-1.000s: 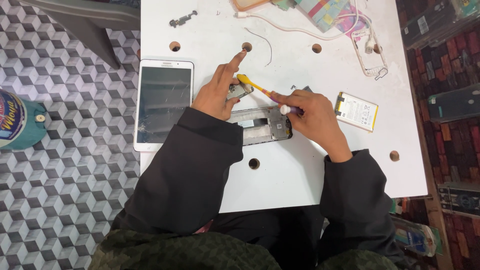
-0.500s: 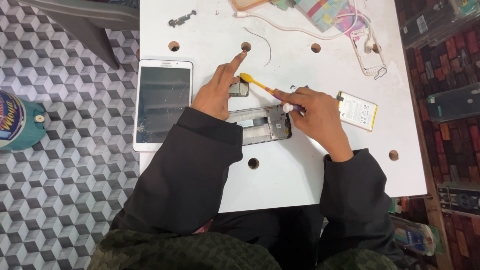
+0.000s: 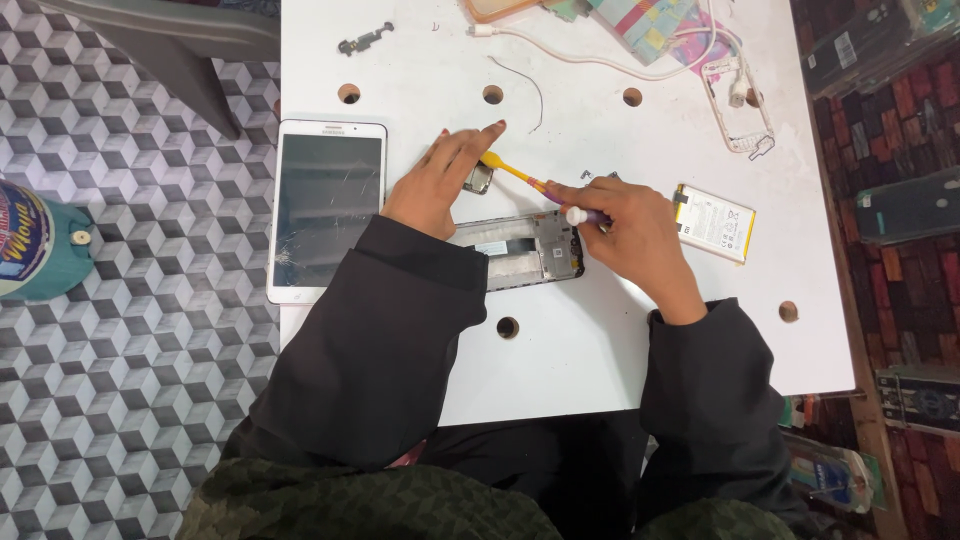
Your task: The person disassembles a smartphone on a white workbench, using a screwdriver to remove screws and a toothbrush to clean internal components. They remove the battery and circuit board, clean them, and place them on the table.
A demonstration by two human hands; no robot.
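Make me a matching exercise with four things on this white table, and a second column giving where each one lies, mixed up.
Things:
1. tablet
2. battery
3. yellow brush
4. phone frame

Places:
A. between the two hands
B. held in the right hand
C. left of the left hand
D. right of the right hand

Pairs: 1-C, 2-D, 3-B, 4-A

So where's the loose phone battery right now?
In the head view, the battery lies flat on the white table, just right of the right hand.

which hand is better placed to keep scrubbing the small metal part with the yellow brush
Right hand: it grips the yellow brush, bristles at the small metal part. Left hand lies flat, steadying it.
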